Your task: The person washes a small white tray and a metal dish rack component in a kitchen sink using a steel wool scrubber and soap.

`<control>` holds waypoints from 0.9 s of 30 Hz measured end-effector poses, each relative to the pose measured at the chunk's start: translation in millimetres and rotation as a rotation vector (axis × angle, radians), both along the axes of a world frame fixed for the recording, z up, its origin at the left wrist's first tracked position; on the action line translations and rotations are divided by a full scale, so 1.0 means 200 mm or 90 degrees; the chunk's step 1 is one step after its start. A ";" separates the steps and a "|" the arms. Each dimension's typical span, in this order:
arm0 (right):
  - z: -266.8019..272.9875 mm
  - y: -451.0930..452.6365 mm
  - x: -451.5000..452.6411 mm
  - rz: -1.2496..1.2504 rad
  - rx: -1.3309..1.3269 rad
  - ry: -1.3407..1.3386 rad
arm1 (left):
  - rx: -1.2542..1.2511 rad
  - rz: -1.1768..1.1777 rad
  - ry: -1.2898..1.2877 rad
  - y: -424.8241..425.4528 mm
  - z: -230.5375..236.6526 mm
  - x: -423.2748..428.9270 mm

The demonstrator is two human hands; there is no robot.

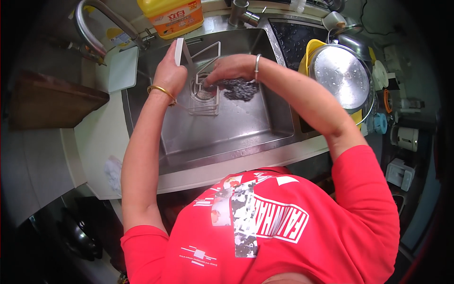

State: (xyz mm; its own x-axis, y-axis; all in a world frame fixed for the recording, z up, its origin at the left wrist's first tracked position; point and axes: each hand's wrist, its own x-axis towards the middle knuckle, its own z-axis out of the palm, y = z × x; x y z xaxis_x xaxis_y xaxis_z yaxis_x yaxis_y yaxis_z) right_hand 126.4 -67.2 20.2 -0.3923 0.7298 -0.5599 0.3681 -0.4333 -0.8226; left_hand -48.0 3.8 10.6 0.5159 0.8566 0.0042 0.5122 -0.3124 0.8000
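Over the stainless steel sink (227, 131), my left hand (170, 74) grips the white flat end of a wire rack (205, 110). The rack's pale wire frame spans the area above the round drain strainer (204, 94). My right hand (230, 69) reaches in among the rack's wires, its fingers pointing down and partly hidden. A dark, glittery mesh or scouring pad (243, 90) shows just under my right hand and wrist; whether the fingers hold it, I cannot tell.
A yellow detergent jug (175, 19) and a faucet (239, 14) stand behind the sink. At left are a curved spout (106, 17), a white board (123, 69) and a wooden block (53, 101). A wet metal pot or lid (340, 76) rests at right.
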 end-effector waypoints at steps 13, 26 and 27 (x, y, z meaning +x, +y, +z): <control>-0.01 0.11 -0.18 0.310 0.285 -0.467 | -0.022 -0.004 0.008 0.00 0.02 0.03; 0.11 -0.12 -0.18 0.110 0.255 -0.549 | 0.017 -0.009 -0.019 0.03 -0.04 0.01; 0.07 -0.16 -0.18 -0.026 0.278 -0.513 | 0.021 -0.017 -0.024 0.03 -0.03 0.02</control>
